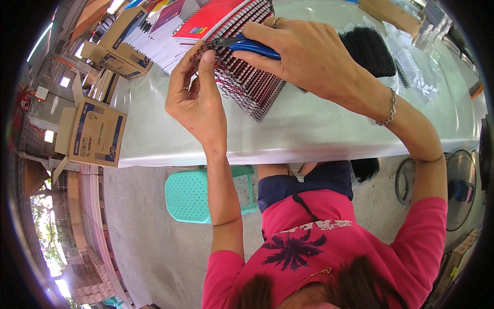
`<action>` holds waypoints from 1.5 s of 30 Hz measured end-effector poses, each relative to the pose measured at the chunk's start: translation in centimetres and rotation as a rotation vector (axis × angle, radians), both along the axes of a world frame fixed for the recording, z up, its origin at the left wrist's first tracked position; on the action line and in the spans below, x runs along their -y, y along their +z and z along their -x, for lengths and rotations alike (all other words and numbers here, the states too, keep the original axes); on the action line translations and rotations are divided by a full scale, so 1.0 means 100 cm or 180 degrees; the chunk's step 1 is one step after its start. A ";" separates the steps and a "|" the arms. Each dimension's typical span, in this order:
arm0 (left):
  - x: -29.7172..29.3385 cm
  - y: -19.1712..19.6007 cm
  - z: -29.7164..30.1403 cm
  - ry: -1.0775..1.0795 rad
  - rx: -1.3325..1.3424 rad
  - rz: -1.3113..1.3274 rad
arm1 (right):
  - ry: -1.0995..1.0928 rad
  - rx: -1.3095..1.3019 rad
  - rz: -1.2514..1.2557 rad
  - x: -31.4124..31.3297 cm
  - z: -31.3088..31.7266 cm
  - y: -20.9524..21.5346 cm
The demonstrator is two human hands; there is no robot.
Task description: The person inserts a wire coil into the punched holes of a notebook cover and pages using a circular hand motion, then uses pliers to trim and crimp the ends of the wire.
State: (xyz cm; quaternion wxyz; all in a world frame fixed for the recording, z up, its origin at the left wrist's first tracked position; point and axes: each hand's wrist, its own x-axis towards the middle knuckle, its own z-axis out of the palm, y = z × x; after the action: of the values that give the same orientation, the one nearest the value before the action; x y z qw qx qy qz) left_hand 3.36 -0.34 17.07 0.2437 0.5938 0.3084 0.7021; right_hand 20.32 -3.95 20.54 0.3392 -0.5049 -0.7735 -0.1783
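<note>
A stack of spiral-bound notebooks (pixel 242 67) with dark wire coils lies fanned on the white table (pixel 309 129); the top one has a red cover (pixel 208 18). My left hand (pixel 198 98) pinches the wire coil at the stack's near-left edge with thumb and fingers. My right hand (pixel 303 56) grips blue-handled pliers (pixel 247 45), whose tip points left at the coil right by my left fingertips. A bracelet sits on my right wrist.
More notebooks (pixel 154 38) are stacked at the table's far left beside a cardboard box (pixel 116 41). Black wire coils (pixel 368 49) and clear bags (pixel 411 56) lie at the right. Another box (pixel 95 134), a teal plastic stool (pixel 198 193) and a fan (pixel 460 188) stand near the table.
</note>
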 end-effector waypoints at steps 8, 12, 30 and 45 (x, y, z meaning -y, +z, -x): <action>-0.011 -0.011 0.000 -0.0332 0.0310 0.0005 | -0.0039 -0.0033 -0.0801 0.005 -0.009 -0.012; -0.010 -0.013 0.000 -0.0464 0.0363 0.0174 | 0.0102 0.0052 0.0015 0.011 -0.010 -0.007; -0.010 -0.023 -0.003 -0.0202 -0.0481 -0.0208 | 0.0144 -0.0002 0.0086 0.014 -0.004 -0.003; -0.017 -0.030 -0.006 -0.0133 -0.0382 -0.0403 | 0.0197 -0.0173 -0.0247 -0.003 -0.001 -0.015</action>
State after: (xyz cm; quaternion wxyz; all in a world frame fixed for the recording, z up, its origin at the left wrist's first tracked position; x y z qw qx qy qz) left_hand 3.95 1.41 14.10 0.2013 0.6553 0.2650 0.6781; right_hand 20.39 -3.60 19.07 0.3847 -0.4719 -0.7717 -0.1838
